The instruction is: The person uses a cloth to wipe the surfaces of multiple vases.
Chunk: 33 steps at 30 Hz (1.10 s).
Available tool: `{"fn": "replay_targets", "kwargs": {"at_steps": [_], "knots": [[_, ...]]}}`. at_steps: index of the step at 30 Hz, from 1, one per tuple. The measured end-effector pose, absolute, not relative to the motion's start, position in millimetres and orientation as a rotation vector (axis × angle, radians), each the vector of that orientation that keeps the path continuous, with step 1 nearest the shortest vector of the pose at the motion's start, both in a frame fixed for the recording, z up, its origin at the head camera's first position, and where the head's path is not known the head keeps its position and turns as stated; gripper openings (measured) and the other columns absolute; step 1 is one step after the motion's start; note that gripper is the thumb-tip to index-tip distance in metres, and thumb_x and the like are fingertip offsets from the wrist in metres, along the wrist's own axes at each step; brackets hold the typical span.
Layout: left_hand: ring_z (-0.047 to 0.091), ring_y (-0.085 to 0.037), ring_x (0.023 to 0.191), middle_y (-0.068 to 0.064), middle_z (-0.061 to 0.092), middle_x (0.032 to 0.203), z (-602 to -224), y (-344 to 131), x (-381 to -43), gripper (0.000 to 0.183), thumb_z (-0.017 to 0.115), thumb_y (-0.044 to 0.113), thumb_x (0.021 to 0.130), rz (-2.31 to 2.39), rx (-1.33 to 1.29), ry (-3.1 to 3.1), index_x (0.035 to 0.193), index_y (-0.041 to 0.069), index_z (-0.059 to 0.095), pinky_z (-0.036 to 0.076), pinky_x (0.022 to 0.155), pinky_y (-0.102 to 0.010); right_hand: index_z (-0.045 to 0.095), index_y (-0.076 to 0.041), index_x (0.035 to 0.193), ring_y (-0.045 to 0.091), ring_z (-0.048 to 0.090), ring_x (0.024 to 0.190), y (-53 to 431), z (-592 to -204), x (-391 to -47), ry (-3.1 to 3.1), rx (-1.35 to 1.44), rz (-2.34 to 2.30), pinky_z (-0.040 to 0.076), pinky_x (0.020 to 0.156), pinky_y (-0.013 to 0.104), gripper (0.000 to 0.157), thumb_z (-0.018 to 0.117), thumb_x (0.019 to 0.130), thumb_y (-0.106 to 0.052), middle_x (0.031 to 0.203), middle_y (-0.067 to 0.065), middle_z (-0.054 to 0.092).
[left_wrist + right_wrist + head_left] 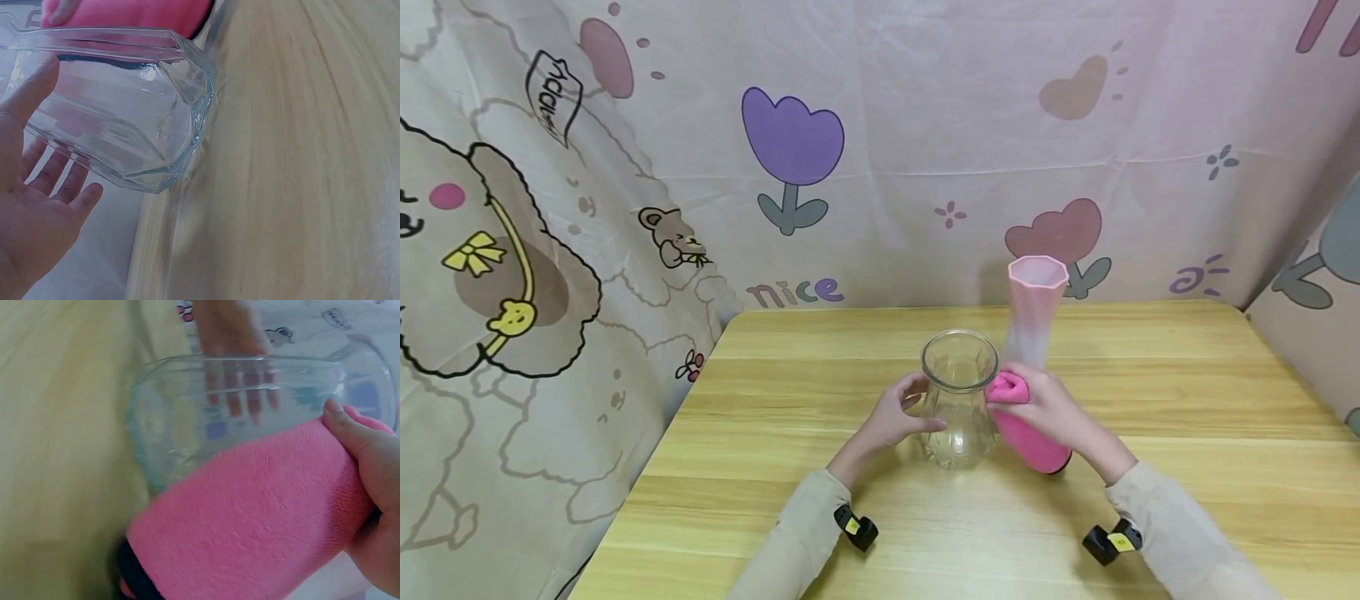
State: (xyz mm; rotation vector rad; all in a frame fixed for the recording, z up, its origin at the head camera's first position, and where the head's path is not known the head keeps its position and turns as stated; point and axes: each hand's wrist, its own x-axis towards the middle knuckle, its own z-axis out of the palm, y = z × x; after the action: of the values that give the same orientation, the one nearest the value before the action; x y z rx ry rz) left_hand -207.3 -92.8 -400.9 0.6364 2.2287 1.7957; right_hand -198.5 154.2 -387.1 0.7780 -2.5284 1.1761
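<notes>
A clear glass vase (958, 425) with a flared rim stands upright on the table. Beside its left side is my left hand (895, 417), thumb across the front and fingers towards the back. Those fingers (53, 172) look spread and fairly straight in the left wrist view, the palm apart from the glass; whether the fingertips touch it I cannot tell. My right hand (1045, 408) grips a folded pink cloth (1033, 442) by its upper end, at the vase's right side. Plush and dark-edged, the cloth (262, 512) hangs down near the glass in the right wrist view.
Behind the right hand a tall pink-and-white vase (1037, 312) stands upright, its lower part hidden. The wooden table (805, 375) meets a printed cloth backdrop (910, 108) at the back. Small black cameras (857, 529) are worn on both wrists.
</notes>
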Motion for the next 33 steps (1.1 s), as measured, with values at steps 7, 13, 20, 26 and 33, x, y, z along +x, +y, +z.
{"fn": "replay_targets", "kwargs": {"at_steps": [7, 13, 20, 26, 33], "knots": [[0.042, -0.031, 0.12, -0.018, 0.049, 0.127, -401.1, -94.4, -206.0, 0.065, 0.073, 0.0, 0.071, 1.8, 0.638, 2.23, 0.129, -0.001, 0.043, 0.03, 0.106, -0.045, 0.062, -0.007, 0.103, 0.015, 0.061, 0.081, 158.7, -412.7, -198.9, -2.702, 0.837, 1.062, 0.052, 0.072, 0.031, 0.034, 0.073, 0.075, -0.023, 0.088, -0.002, 0.064], [0.041, -0.031, 0.121, -0.019, 0.048, 0.128, -400.5, -94.7, -206.1, 0.066, 0.074, -0.001, 0.071, 1.791, 0.634, 2.231, 0.13, -0.001, 0.043, 0.029, 0.106, -0.044, 0.06, -0.005, 0.105, 0.016, 0.061, 0.083, 157.2, -403.8, -196.0, -2.625, 0.804, 1.151, 0.053, 0.072, 0.032, 0.036, 0.073, 0.076, -0.021, 0.091, 0.001, 0.065], [0.041, -0.032, 0.121, -0.019, 0.047, 0.128, -401.0, -93.8, -206.4, 0.067, 0.073, -0.001, 0.071, 1.791, 0.636, 2.232, 0.13, -0.002, 0.042, 0.03, 0.106, -0.045, 0.061, -0.004, 0.1, 0.015, 0.061, 0.076, 156.3, -409.2, -197.5, -2.763, 0.819, 1.001, 0.052, 0.067, 0.028, 0.034, 0.074, 0.074, -0.021, 0.083, 0.0, 0.064], [0.041, -0.032, 0.121, -0.02, 0.047, 0.128, -400.6, -93.5, -206.4, 0.067, 0.073, -0.001, 0.071, 1.79, 0.64, 2.236, 0.13, -0.002, 0.042, 0.03, 0.105, -0.046, 0.062, -0.001, 0.097, 0.02, 0.063, 0.074, 158.7, -417.2, -198.9, -2.829, 0.938, 0.748, 0.053, 0.065, 0.032, 0.036, 0.076, 0.071, -0.021, 0.083, 0.003, 0.065], [0.041, -0.03, 0.121, -0.018, 0.048, 0.127, -400.6, -92.8, -205.8, 0.067, 0.074, 0.0, 0.072, 1.779, 0.627, 2.242, 0.131, 0.0, 0.042, 0.03, 0.106, -0.045, 0.06, 0.001, 0.106, 0.023, 0.062, 0.087, 165.9, -391.8, -194.7, -2.722, 0.831, 1.051, 0.053, 0.078, 0.038, 0.038, 0.072, 0.076, -0.019, 0.093, 0.008, 0.066]]}}
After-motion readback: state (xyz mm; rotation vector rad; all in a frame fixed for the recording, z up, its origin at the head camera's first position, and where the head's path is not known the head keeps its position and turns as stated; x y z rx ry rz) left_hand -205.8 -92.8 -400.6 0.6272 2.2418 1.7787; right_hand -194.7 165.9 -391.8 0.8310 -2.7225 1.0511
